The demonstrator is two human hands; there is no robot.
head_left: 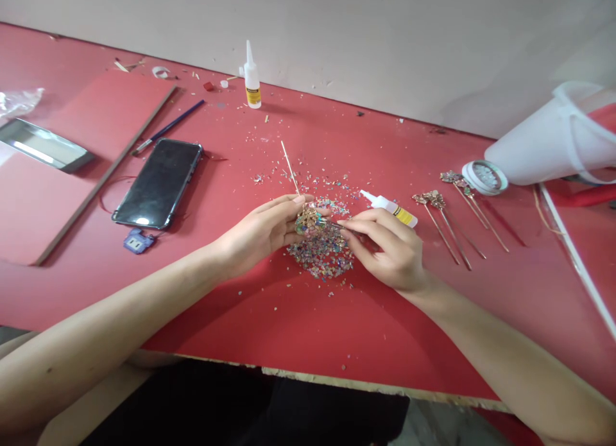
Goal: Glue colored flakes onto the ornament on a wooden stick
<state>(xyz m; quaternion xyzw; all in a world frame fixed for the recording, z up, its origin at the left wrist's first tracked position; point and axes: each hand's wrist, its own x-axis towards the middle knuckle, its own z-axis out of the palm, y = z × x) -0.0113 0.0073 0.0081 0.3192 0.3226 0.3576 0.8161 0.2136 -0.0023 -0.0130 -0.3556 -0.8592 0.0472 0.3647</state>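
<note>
My left hand (274, 223) is closed on a gold hair stick (290, 169), its thin shaft pointing up and away. The stick's openwork ornamental head (308, 220) sits at my fingertips, with coloured bits on it. Pinched in my right hand (389, 244) is a slim dark tool (332, 224), whose silvery tip meets the ornament; whether it is a brush or tweezers I cannot tell. Beneath both hands lies a pile of multicoloured shell-like chips (322, 260), partly hidden by my fingers. A white glue bottle (385, 206) lies on its side just beyond my right hand.
Several finished-looking hair sticks (440, 208) lie to the right, near a small round container (486, 176) and a white jug-like vessel (529, 138). Another glue bottle (252, 83) stands at the back. Leftward are a phone (158, 183), a blue paintbrush (171, 126) and a board (106, 176).
</note>
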